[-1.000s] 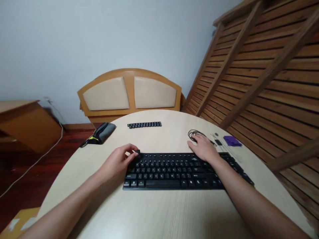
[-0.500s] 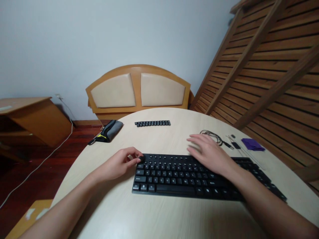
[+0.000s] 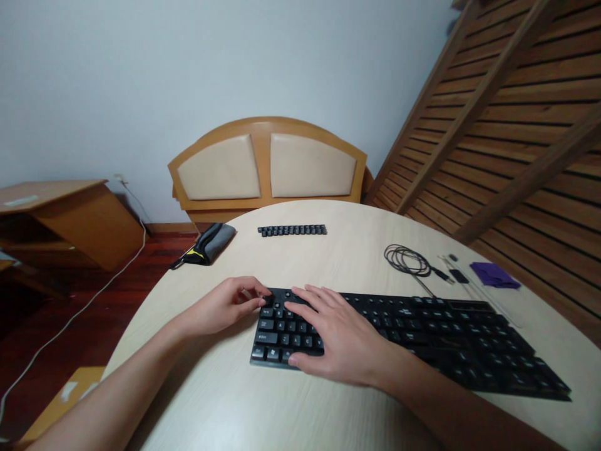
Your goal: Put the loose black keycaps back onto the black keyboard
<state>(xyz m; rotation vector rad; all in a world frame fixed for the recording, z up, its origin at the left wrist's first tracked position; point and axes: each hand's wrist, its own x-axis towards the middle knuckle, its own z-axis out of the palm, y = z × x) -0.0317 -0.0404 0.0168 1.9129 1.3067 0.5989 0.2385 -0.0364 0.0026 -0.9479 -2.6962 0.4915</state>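
Note:
A black keyboard [image 3: 432, 341] lies across the table in front of me. Its two upper rows show small stems where keycaps are off. At its top-left corner, my left hand [image 3: 235, 302] is closed in a pinch on a small black keycap [image 3: 267, 300], partly hidden by the fingertips. My right hand [image 3: 338, 335] rests over the left half of the keyboard with fingers spread, covering many keys. Two rows of loose black keycaps [image 3: 293, 230] are lined up farther back on the table.
A coiled black cable [image 3: 407, 260] sits behind the keyboard. To its right are a small black piece [image 3: 459, 276] and a folded purple cloth [image 3: 495, 275]. A grey and black pouch [image 3: 211, 243] lies at the table's left edge. Wooden slats [image 3: 516, 138] lean at right.
My right hand has moved left and down, from the keyboard's upper middle onto its left half. My left hand keeps its pinch at the top-left corner. The view has shifted slightly.

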